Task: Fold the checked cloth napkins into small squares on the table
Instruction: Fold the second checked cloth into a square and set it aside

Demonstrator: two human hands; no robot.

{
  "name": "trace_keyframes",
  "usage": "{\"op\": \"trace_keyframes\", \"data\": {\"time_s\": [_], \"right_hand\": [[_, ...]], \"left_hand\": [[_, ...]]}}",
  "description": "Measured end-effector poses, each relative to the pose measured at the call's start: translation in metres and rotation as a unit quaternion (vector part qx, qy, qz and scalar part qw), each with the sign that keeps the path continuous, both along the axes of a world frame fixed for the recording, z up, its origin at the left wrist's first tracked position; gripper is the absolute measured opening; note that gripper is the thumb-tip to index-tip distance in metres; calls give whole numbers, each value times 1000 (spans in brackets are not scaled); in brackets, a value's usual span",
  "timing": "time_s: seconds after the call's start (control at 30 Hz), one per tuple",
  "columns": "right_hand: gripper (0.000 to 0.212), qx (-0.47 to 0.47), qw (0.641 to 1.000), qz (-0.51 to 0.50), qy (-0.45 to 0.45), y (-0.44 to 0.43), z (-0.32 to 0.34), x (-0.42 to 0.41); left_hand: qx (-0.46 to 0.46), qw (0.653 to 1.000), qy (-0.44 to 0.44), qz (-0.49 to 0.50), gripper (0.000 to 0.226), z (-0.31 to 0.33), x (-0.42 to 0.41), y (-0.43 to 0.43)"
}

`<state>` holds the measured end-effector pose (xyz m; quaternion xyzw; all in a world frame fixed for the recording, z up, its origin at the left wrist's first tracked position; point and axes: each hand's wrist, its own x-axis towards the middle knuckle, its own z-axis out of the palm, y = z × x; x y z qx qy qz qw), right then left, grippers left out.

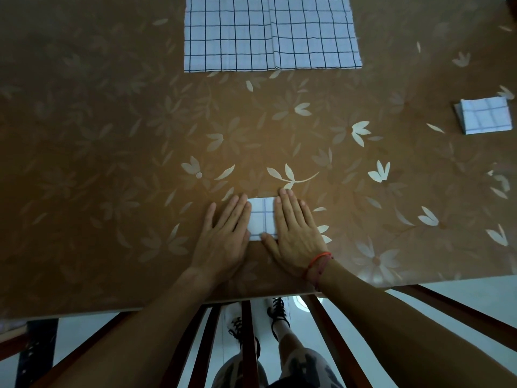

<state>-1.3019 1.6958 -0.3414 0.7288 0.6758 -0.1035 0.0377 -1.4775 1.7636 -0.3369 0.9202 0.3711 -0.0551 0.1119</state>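
Both hands lie flat with fingers straight on the table (pixel 112 135). The left hand (pixel 226 236) touches the left edge of a small folded napkin (pixel 261 217). The right hand (pixel 293 233) covers its right side, thumb along its near edge. That napkin sits at 6 o'clock, near the table's edge. An unfolded napkin (pixel 268 35) lies spread at 12 o'clock. A finished square (pixel 485 116) rests at 3 o'clock, well apart. A red band (pixel 319 260) circles the right wrist.

The one wide camera sits on my head, looking steeply down and forward over the surface (pixel 98 163) from close above; my legs (pixel 299 365) show at the frame's bottom.
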Motion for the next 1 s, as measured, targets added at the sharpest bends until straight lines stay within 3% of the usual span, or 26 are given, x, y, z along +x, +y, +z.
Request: {"op": "trace_keyframes", "data": {"time_s": [0.27,0.5,0.7,0.87,1.0], "right_hand": [[75,-8,999,26,-21,-9,1,20],[72,-8,1000,16,-21,-4,11,14],[79,-2,1000,15,-25,10,29,14],[81,-19,999,22,34,27,49,23],[57,32,987,30,152,46,84,32]], "left_hand": [[-31,999,27,7,63,-2,-3,2],[-34,993,-80,76,52,18,17,14],[-85,975,-122,164,47,32,37,32],[-197,925,-238,223,41,48,45,30],[-221,903,-295,220,45,68,43,25]]}}
